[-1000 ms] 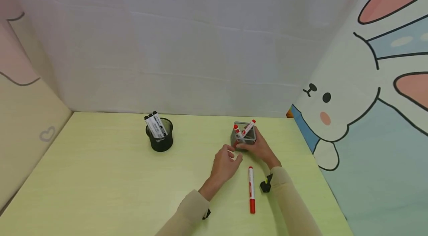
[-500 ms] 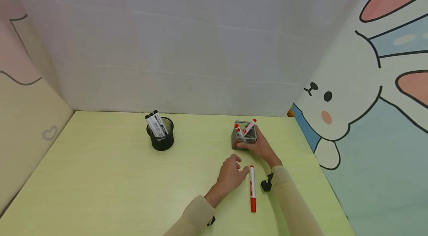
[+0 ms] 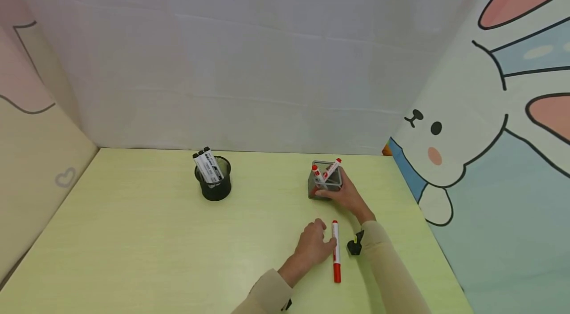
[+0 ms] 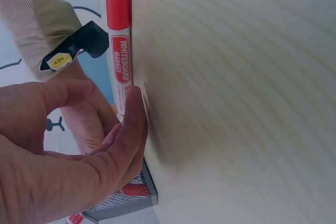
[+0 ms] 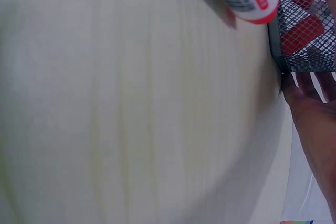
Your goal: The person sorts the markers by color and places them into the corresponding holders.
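A red-and-white whiteboard marker (image 3: 336, 257) lies on the table, its red cap toward the near edge. My left hand (image 3: 313, 245) is just left of it, fingers loosely bent and the thumb side overlapping the barrel in the head view. In the left wrist view, the fingertips are right at the marker (image 4: 121, 51), with a gap between thumb and fingers. My right hand (image 3: 352, 199) grips a square grey mesh pen holder (image 3: 313, 189) from its right and near sides. Two red-ended markers (image 3: 317, 172) lean inside; red parts also show through the mesh (image 5: 310, 59).
A round black mesh pen holder (image 3: 215, 192) with several black-ended white markers (image 3: 208, 165) stands at the back left of the pale yellow table (image 3: 133, 235). A black wrist device (image 3: 355, 246) on the right sleeve is close to the loose marker. A white backdrop (image 3: 249, 57) rises behind.
My left hand has moved away from the mesh pen holder, toward me and slightly right, to beside the loose marker. My right hand keeps its grip on the holder.
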Motion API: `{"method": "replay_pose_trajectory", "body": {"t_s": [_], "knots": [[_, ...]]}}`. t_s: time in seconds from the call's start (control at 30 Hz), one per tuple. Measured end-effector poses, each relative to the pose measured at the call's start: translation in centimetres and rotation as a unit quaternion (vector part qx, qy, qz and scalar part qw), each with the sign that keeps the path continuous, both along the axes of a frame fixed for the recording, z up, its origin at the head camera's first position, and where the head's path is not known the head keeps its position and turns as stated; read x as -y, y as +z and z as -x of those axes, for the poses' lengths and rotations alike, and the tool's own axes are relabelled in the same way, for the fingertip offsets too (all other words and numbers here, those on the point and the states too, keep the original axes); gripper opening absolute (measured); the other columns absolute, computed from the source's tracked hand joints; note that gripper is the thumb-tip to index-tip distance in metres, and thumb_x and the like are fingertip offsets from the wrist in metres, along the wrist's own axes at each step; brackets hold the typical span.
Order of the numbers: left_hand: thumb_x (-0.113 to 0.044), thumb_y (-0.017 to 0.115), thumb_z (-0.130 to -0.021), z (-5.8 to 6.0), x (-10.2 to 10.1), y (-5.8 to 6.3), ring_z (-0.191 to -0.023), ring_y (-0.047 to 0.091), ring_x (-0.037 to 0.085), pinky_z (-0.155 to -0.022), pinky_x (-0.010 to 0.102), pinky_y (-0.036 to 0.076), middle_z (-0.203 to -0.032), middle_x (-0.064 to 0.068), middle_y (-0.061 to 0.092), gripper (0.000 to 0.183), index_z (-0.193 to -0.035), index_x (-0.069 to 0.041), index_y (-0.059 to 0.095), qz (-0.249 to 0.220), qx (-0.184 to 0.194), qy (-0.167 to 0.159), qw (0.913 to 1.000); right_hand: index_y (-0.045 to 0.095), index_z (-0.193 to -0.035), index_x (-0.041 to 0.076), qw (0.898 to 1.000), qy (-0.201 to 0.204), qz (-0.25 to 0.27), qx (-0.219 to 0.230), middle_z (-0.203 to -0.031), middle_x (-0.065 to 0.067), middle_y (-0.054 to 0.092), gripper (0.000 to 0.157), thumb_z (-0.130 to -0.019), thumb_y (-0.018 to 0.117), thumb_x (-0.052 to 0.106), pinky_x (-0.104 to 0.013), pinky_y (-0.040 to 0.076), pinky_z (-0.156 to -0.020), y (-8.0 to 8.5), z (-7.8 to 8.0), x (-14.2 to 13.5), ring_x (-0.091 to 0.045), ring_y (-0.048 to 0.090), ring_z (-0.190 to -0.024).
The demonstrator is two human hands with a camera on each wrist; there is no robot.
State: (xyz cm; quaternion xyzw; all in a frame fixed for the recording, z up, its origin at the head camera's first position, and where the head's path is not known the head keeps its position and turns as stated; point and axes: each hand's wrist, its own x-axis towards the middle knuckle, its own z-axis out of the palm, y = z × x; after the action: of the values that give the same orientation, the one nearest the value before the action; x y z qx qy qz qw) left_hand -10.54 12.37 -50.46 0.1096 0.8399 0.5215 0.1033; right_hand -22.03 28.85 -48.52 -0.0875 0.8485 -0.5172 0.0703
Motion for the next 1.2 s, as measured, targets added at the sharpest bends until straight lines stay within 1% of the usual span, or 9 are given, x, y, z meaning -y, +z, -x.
{"method": "replay_pose_trajectory", "body": {"t_s": [0.1,0.3,0.37,0.53,0.6,0.83,1.03,1.2], "knots": [[-0.012,0.074,-0.091,-0.2,-0.3,0.0,-0.072,0.05,0.024,-0.066,0.036,0.046,-0.085,0.009,0.053,0.028,-0.104,0.006,0.057,0.003,-0.01,-0.003,0.9999,0.032,-0.155,0.002,1.0,0.004,0.004,0.0,-0.145,-0.021,0.051,0.088,-0.086,0.085,0.015,-0.058,0.034,-0.114,-0.1,0.1,-0.1,-0.038,0.047,-0.135],[-0.012,0.075,-0.091,-0.5,-1.1,0.2,-0.079,0.056,0.03,-0.075,0.042,0.052,-0.094,0.016,0.057,0.032,-0.109,0.008,0.058,0.023,-0.005,-0.006,0.9997,0.032,-0.155,0.002,1.0,0.008,0.004,0.002,-0.144,-0.021,0.052,0.088,-0.087,0.085,0.016,-0.057,0.037,-0.111,-0.2,0.1,-0.3,-0.037,0.049,-0.133],[-0.012,0.075,-0.091,-0.6,-1.3,0.2,-0.08,0.056,0.03,-0.075,0.042,0.052,-0.096,0.017,0.057,0.034,-0.11,0.009,0.058,0.033,-0.001,-0.006,0.9994,0.031,-0.155,0.002,1.0,0.01,0.002,-0.001,-0.144,-0.022,0.052,0.088,-0.087,0.085,0.016,-0.057,0.037,-0.11,-0.2,0.1,-0.3,-0.037,0.05,-0.133],[-0.013,0.076,-0.091,-0.6,-2.0,0.3,-0.075,0.052,0.024,-0.068,0.036,0.05,-0.094,0.014,0.056,0.036,-0.111,0.009,0.056,0.059,0.008,-0.001,0.9982,0.031,-0.155,0.002,1.0,0.01,-0.002,-0.003,-0.145,-0.021,0.052,0.088,-0.087,0.085,0.016,-0.057,0.037,-0.111,-0.1,0.2,-0.3,-0.037,0.049,-0.134],[-0.013,0.077,-0.09,-0.6,-2.3,0.3,-0.074,0.052,0.024,-0.067,0.036,0.05,-0.093,0.015,0.055,0.037,-0.111,0.009,0.056,0.066,0.004,0.004,0.9978,0.031,-0.155,0.003,1.0,0.008,-0.003,-0.001,-0.145,-0.021,0.052,0.088,-0.087,0.085,0.016,-0.057,0.036,-0.111,-0.1,0.2,-0.3,-0.037,0.048,-0.134],[-0.014,0.08,-0.089,-1.0,-3.2,0.2,-0.079,0.057,0.027,-0.072,0.037,0.054,-0.098,0.017,0.054,0.048,-0.121,0.01,0.053,0.102,-0.001,0.009,0.9947,0.032,-0.155,0.002,1.0,0.008,0.003,-0.002,-0.146,-0.023,0.051,0.087,-0.087,0.084,0.015,-0.057,0.036,-0.111,-0.3,0.3,-0.3,-0.036,0.049,-0.134],[-0.012,0.082,-0.087,-1.0,-3.5,0.1,-0.08,0.059,0.029,-0.072,0.037,0.055,-0.097,0.016,0.054,0.046,-0.117,0.008,0.053,0.122,-0.01,0.014,0.9924,0.032,-0.154,0.002,1.0,0.007,0.006,-0.002,-0.145,-0.023,0.051,0.086,-0.087,0.085,0.014,-0.058,0.035,-0.112,-0.2,0.2,-0.3,-0.038,0.048,-0.135],[-0.009,0.081,-0.086,-1.0,-3.6,0.3,-0.081,0.06,0.029,-0.074,0.038,0.055,-0.096,0.016,0.054,0.042,-0.114,0.008,0.054,0.126,-0.015,0.017,0.9918,0.033,-0.154,0.003,1.0,0.005,0.003,-0.003,-0.144,-0.022,0.052,0.086,-0.087,0.085,0.014,-0.058,0.034,-0.112,-0.2,0.1,-0.3,-0.038,0.048,-0.134]]}}
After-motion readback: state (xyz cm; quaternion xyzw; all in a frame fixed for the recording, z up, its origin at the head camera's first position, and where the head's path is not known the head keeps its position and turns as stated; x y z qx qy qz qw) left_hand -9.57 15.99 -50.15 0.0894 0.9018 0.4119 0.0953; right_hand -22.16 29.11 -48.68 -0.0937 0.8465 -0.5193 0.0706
